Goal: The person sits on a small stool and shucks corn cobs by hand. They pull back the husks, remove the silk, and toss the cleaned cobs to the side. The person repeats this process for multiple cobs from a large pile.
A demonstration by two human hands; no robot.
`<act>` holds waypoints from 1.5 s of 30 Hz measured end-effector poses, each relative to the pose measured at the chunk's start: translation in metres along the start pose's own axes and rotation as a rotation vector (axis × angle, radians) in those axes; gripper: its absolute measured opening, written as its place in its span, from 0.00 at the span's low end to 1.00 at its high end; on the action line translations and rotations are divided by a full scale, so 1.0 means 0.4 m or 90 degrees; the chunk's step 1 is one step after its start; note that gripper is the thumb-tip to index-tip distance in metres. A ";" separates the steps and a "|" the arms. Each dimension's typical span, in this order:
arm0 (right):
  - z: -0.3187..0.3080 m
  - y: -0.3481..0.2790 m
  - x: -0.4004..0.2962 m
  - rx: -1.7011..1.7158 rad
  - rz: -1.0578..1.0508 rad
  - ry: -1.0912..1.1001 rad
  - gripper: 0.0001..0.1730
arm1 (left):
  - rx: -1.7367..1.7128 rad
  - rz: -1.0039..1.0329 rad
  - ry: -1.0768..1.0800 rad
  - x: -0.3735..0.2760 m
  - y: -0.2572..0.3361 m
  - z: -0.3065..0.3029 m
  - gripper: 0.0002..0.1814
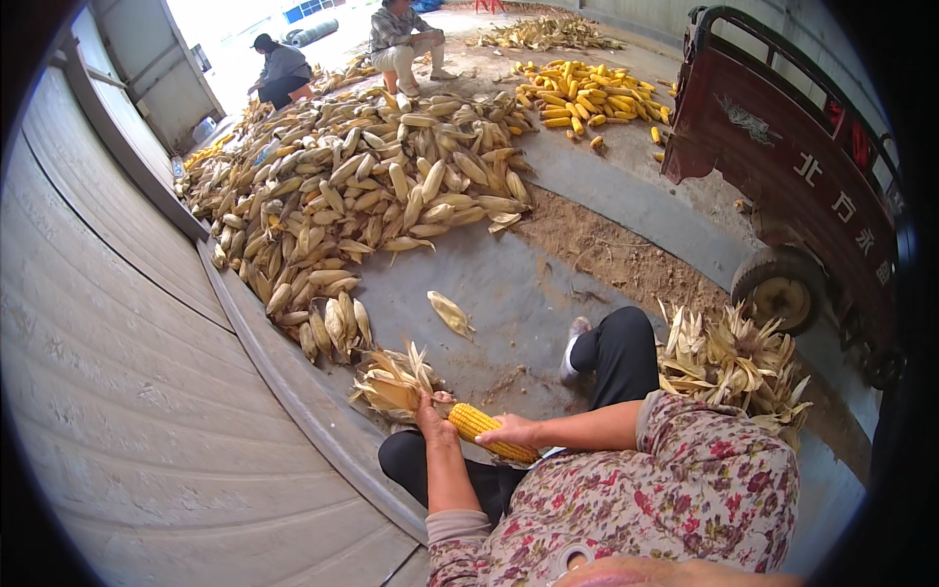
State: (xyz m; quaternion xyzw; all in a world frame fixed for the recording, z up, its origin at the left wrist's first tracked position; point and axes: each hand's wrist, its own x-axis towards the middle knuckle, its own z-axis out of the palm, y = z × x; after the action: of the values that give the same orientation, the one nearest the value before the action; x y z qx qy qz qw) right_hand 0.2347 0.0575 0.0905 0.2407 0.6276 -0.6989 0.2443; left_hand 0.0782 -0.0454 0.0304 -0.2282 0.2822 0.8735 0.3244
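My right hand [508, 431] is closed around a bare yellow corn cob [473, 420], which lies across my lap with its kernels showing. At the cob's far end, my left hand [434, 417] grips a bunch of dry corn husks [391, 385]. The husk leaves fan out beyond my left fingers, toward the wall side. Whether they are still joined to the cob is hidden by my left hand. One unhusked ear of corn [450, 314] lies alone on the grey floor [506, 286] ahead of my hands.
A large heap of unhusked corn [352, 191] spreads ahead along the metal wall [161, 367]. Husked yellow cobs [587, 92] are piled farther back. Stripped husks [730, 359] lie at my right, beside the wheel [779, 290] of a dark red cargo tricycle [788, 139]. Two people [402, 40] sit beyond the heap.
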 end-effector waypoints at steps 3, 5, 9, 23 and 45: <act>0.016 -0.026 -0.023 0.056 0.008 -0.003 0.33 | 0.001 0.027 0.005 0.026 -0.002 -0.024 0.12; 0.028 -0.030 -0.037 0.208 0.003 -0.002 0.30 | 0.014 0.013 0.022 0.006 -0.001 0.019 0.09; 0.104 -0.031 -0.011 0.454 0.122 0.041 0.34 | -0.197 0.035 0.020 0.066 0.053 0.004 0.13; -0.230 0.278 0.135 0.598 0.126 0.269 0.34 | -0.041 0.052 -0.023 0.003 0.081 0.006 0.19; -0.183 0.246 0.133 0.662 0.299 0.249 0.19 | 0.221 0.137 0.072 -0.029 0.070 -0.067 0.22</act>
State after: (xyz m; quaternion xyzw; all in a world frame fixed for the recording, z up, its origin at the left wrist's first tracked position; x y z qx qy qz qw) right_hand 0.2593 0.1191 -0.0255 0.5847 0.1671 -0.7843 0.1227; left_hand 0.0726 -0.0852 0.0273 -0.1862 0.4689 0.8273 0.2471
